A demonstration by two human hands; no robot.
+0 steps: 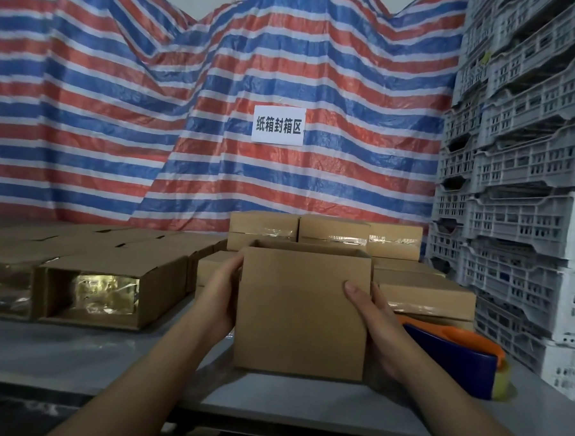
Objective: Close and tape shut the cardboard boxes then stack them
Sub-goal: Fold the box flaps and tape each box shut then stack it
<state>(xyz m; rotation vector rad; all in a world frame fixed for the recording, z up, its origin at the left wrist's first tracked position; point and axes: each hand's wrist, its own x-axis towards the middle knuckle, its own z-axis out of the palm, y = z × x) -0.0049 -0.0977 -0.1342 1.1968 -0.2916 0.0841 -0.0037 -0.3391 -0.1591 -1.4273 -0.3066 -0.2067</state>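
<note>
Box (302, 313) between sealed boxes (425, 296), dispenser (455, 355)

Held box: an open-topped cardboard box (302, 313) is gripped at its sides by the left hand (220, 294) and right hand (375, 325), above a grey table (72, 350).
Right: a blue-and-orange tape dispenser (455, 356) is seen beside the box.
Behind: taped boxes (332, 235) are stacked.
Left: unsealed boxes (92, 284) are laid sideways.
Backdrop: striped tarpaulin (118, 109), paper sign (278, 125), grey crates (522, 163).
</note>
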